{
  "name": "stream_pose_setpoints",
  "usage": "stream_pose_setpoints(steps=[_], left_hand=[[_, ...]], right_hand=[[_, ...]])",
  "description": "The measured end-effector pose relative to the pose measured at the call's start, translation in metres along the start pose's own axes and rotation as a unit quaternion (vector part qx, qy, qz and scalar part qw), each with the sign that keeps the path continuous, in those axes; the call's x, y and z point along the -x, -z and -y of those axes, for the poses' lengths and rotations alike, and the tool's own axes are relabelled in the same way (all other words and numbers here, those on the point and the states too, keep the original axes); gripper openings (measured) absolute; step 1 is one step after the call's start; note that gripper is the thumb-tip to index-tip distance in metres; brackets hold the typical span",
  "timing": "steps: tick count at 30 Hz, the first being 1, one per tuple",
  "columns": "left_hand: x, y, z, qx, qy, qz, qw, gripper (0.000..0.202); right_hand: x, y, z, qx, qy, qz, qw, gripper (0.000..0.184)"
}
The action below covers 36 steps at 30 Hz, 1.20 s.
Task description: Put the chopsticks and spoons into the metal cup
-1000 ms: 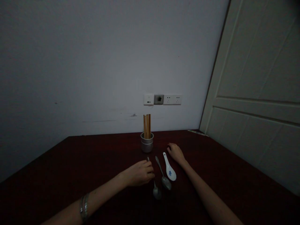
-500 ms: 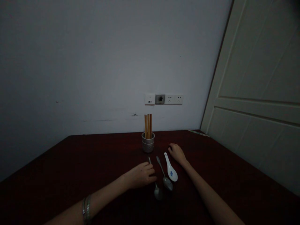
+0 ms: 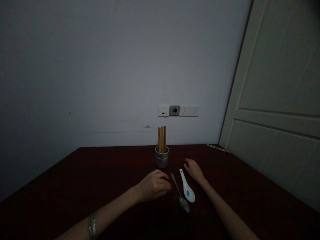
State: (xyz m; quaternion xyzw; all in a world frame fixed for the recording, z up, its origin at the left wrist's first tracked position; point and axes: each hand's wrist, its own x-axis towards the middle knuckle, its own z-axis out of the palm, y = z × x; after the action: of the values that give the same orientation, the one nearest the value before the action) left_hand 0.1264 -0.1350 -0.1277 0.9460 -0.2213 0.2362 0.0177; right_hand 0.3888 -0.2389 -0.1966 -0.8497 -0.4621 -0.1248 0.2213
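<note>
My left hand (image 3: 157, 185) is closed, fingers bent together, just above the table left of the spoons. The metal spoon it had hold of no longer shows on the table; it seems to be in the fingers, mostly hidden, with only a faint blur beside them. To the right lies another metal spoon (image 3: 184, 205), bowl toward me. Beside it is a white ceramic soup spoon (image 3: 189, 194) with a blue mark. My right hand (image 3: 194, 169) rests on the table beyond the soup spoon, fingers curled with nothing seen in them. Behind stands a grey cup (image 3: 162, 161) holding several wooden chopsticks (image 3: 162, 140).
The dark red table (image 3: 112, 166) reaches back to a pale wall (image 3: 112, 66). Wall sockets (image 3: 189, 111) sit above the cup. A whitish panelled door (image 3: 275, 100) stands at the right, and a thin strip (image 3: 217, 148) lies near the table's back right corner.
My left hand has lifted slightly, and the metal spoon under it has gone from its place on the table. The whole view has shifted a little; my right hand stays by the soup spoon.
</note>
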Motion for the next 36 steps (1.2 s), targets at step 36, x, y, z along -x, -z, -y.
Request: stream_pose_setpoints(steps=[36], left_hand=[[-0.013, 0.056, 0.018, 0.396, 0.414, -0.276, 0.772, 0.024]], right_hand=[[-0.011, 0.004, -0.012, -0.138, 0.014, -0.088, 0.986, 0.031]])
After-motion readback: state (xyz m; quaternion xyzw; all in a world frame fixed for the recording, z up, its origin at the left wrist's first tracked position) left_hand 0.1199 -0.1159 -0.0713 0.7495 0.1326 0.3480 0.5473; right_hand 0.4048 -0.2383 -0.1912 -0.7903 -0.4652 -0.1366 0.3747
